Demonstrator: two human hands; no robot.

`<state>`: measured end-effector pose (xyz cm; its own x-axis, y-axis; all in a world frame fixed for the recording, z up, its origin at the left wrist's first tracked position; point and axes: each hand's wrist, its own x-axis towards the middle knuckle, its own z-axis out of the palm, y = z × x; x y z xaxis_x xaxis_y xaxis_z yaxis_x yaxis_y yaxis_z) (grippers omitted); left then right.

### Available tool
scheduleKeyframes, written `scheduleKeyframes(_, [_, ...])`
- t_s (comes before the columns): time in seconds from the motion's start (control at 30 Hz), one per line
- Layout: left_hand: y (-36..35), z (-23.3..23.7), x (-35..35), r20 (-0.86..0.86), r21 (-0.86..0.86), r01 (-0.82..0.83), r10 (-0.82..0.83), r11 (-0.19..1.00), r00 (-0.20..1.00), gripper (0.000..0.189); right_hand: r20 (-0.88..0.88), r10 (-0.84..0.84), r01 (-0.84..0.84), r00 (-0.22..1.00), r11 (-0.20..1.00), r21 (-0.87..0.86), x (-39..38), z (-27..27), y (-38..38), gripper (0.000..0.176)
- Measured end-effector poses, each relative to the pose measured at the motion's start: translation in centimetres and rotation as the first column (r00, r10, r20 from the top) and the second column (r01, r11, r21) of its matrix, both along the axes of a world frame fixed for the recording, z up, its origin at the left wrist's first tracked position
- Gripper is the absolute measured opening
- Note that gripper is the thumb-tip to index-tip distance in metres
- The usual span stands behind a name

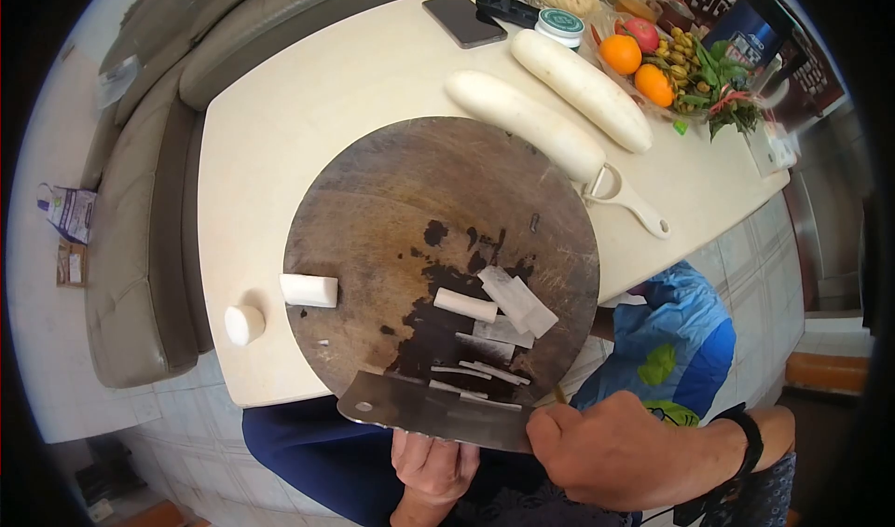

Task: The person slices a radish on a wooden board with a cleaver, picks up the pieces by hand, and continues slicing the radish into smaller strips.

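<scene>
My right hand is closed round the handle of a wide cleaver, whose blade lies over the near edge of the round wooden board. Behind the blade, at the board's near edge, is my left hand, its fingers curled and partly hidden; what they hold cannot be made out. Thin white radish strips lie just beyond the blade. Farther up are flat radish slices and a thicker piece. A short white block sits at the board's left edge.
Another radish chunk stands on the table at left. Two whole white radishes and a peeler lie beyond the board. A phone, a jar, fruit and a blue container are farther back.
</scene>
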<state>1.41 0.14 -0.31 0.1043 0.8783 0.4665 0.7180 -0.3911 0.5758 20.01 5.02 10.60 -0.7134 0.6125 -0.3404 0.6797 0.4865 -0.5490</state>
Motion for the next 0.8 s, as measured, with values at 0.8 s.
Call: scheduleKeyframes(0.8, [0.0,0.1,0.1,-0.045,-0.003,-0.005,0.004,1.000,0.999,0.021,-0.119,0.013,-0.013,0.993,1.000,-0.003,0.7,-0.6,0.6,0.015])
